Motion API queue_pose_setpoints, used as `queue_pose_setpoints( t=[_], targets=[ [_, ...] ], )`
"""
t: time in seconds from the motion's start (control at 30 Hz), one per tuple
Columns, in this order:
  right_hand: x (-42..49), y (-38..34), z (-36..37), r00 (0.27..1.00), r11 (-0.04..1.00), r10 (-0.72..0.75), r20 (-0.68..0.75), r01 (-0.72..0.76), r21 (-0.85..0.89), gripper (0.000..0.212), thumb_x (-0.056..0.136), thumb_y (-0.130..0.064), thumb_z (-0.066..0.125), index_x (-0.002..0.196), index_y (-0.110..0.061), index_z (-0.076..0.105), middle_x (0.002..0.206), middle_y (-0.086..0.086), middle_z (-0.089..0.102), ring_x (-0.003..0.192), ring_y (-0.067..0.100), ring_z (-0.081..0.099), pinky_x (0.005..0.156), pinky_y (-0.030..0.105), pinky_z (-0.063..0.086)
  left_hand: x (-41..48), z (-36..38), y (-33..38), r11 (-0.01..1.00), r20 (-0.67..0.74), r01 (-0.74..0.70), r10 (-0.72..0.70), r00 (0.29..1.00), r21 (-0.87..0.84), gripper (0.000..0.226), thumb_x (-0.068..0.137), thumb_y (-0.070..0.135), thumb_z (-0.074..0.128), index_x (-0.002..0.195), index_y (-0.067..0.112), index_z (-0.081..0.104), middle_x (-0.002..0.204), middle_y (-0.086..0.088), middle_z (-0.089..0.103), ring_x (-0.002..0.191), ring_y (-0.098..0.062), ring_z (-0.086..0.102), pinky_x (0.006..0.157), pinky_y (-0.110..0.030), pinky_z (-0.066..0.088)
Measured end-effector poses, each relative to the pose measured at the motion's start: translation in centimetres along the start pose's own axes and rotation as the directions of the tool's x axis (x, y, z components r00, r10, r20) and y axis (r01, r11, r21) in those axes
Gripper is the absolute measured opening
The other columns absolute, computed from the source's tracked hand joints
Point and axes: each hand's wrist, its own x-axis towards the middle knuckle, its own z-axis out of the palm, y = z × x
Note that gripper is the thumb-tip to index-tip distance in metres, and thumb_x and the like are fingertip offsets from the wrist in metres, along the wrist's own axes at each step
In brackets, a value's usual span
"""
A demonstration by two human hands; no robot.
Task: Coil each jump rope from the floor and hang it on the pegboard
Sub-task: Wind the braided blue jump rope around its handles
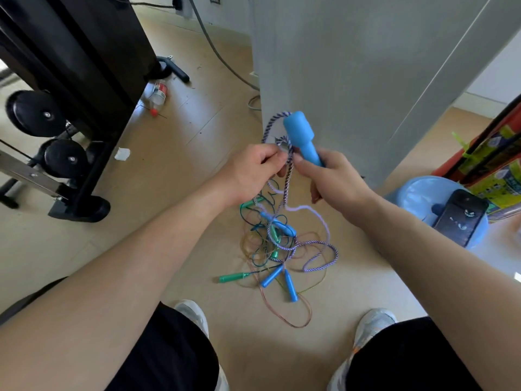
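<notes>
**Jump ropes: one in hand, the rest on the floor**

Head view.

1. Right hand (332, 179): at the picture's centre, fingers curled round the thin end of a blue handle (301, 136). The handle stands tilted, its thick end up toward 12 o'clock.
2. Left hand (251, 170): just beside the right, at its 9 o'clock. Thumb and fingers pinch the braided rope (288, 179) close to the handle.
3. Braided rope, purple and white: makes a small loop above the left hand, beside the handle's thick end. It then hangs between the two hands toward 6 o'clock, down to the floor (197, 170).
4. Rope pile (270, 244): on the floor at 6 o'clock from the hands, between them and the person's shoes (194, 314). Thin cords in green, teal, yellow and pink lie tangled with the braided rope's lower length.
5. Green handle (232, 277): at the pile's 8 o'clock edge, lying flat.
6. Two blue handles (272, 276): side by side at the pile's 6 o'clock edge. More handles lie within the tangle.
7. Black exercise machine (70, 52): at 10 o'clock.
8. Plastic bottle (158, 94): on the floor at 11 o'clock, by the machine's foot.
9. Grey pillar (352, 66): at 1 o'clock, behind the hands.
10. Blue basin (417, 198): at 3 o'clock, with a dark flat thing (459, 218) lying on it.
</notes>
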Motion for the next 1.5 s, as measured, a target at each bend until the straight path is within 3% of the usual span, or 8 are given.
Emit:
queue_pose_setpoints(
  t=[0.2, 0.43, 0.6, 0.8, 0.93, 1.13, 1.37, 1.5],
  targets=[
    [0.5, 0.1, -0.7, 0.948, 0.931, -0.263, -0.18, 0.201, -0.304, 0.018, 0.097, -0.039, 0.053, 0.079, -0.039, 0.05, 0.091, -0.016, 0.049, 0.073, 0.001, 0.05, 0.068, 0.025, 0.042, -0.4, -0.3, 0.5, 0.999, -0.019, -0.033, 0.034, 0.999, 0.026, 0.033, 0.106, 0.022, 0.046, 0.081, 0.007, 0.061, 0.043, 0.018, 0.044, 0.043, -0.001, 0.037, 0.047, -0.017, 0.026],
    [-0.2, -0.7, 0.3, 0.986, 0.992, -0.096, 0.133, 0.105, -0.062, 0.029, 0.101, -0.033, 0.055, 0.079, -0.017, 0.061, 0.061, -0.007, 0.054, 0.048, 0.011, 0.044, 0.047, 0.027, 0.045, -0.6, -0.1, 1.1, 0.998, -0.016, -0.045, 0.046, 0.999, 0.046, 0.037, 0.103, 0.029, 0.051, 0.068, 0.025, 0.061, 0.048, 0.013, 0.047, 0.045, -0.002, 0.037, 0.05, -0.021, 0.03],
    [1.4, 0.1, -1.7, 0.976, 0.983, -0.104, -0.19, 0.071, -0.169, 0.035, 0.091, -0.038, 0.065, 0.087, -0.003, 0.063, 0.064, 0.001, 0.048, 0.059, 0.017, 0.046, 0.061, 0.05, 0.054, -0.5, 0.1, -1.4, 1.0, 0.052, 0.024, -0.024, 0.998, 0.009, 0.037, 0.1, 0.038, 0.044, 0.069, 0.025, 0.061, 0.049, 0.014, 0.047, 0.046, -0.003, 0.041, 0.054, -0.031, 0.031],
    [2.7, 1.2, -6.4, 0.81, 0.984, 0.002, -0.587, -0.107, -0.145, 0.04, 0.087, -0.044, 0.054, 0.085, -0.004, 0.059, 0.069, 0.008, 0.055, 0.065, 0.03, 0.056, 0.066, 0.053, 0.053, -0.9, -3.2, -5.9, 0.957, -0.031, 0.191, -0.189, 0.982, 0.219, 0.044, 0.099, 0.047, 0.041, 0.064, 0.023, 0.052, 0.048, 0.011, 0.042, 0.05, -0.013, 0.035, 0.064, -0.032, 0.031],
    [1.7, 0.8, -4.5, 0.909, 0.869, -0.042, -0.414, -0.172, -0.465, 0.042, 0.092, -0.047, 0.053, 0.078, -0.007, 0.057, 0.063, 0.004, 0.05, 0.069, 0.032, 0.053, 0.06, 0.035, 0.036, -0.5, -2.5, -3.3, 0.995, -0.047, 0.093, -0.091, 0.995, 0.039, 0.035, 0.089, 0.053, 0.04, 0.065, 0.031, 0.054, 0.048, 0.014, 0.039, 0.05, -0.01, 0.033, 0.057, -0.032, 0.028],
    [0.0, -0.8, 0.5, 0.996, 0.995, -0.072, 0.045, 0.074, -0.059, 0.024, 0.098, -0.033, 0.059, 0.09, -0.012, 0.068, 0.06, -0.008, 0.057, 0.05, 0.009, 0.045, 0.046, 0.027, 0.045, 0.7, -0.1, 0.1, 0.999, -0.042, -0.016, 0.014, 0.999, -0.041, 0.034, 0.106, 0.022, 0.046, 0.074, 0.023, 0.057, 0.05, 0.02, 0.053, 0.043, 0.004, 0.043, 0.046, -0.012, 0.031],
    [2.0, -0.2, -3.8, 0.878, 0.998, 0.009, -0.478, 0.019, 0.055, 0.029, 0.085, -0.039, 0.061, 0.076, -0.012, 0.059, 0.065, 0.001, 0.048, 0.06, 0.017, 0.042, 0.057, 0.043, 0.047, 0.0, -2.2, -3.6, 0.987, 0.027, 0.126, -0.129, 0.991, 0.098, 0.045, 0.105, 0.039, 0.037, 0.069, 0.02, 0.053, 0.045, 0.015, 0.045, 0.048, -0.003, 0.04, 0.064, -0.033, 0.033],
    [1.8, 0.8, -4.5, 0.896, 0.905, -0.005, -0.444, -0.185, -0.383, 0.037, 0.09, -0.043, 0.055, 0.077, -0.009, 0.058, 0.064, 0.003, 0.056, 0.067, 0.03, 0.052, 0.061, 0.038, 0.04, -0.4, -2.7, -3.9, 0.985, -0.006, 0.149, -0.15, 0.989, 0.088, 0.04, 0.092, 0.049, 0.038, 0.068, 0.021, 0.051, 0.044, 0.015, 0.043, 0.046, -0.006, 0.035, 0.061, -0.033, 0.03]
  ],
)
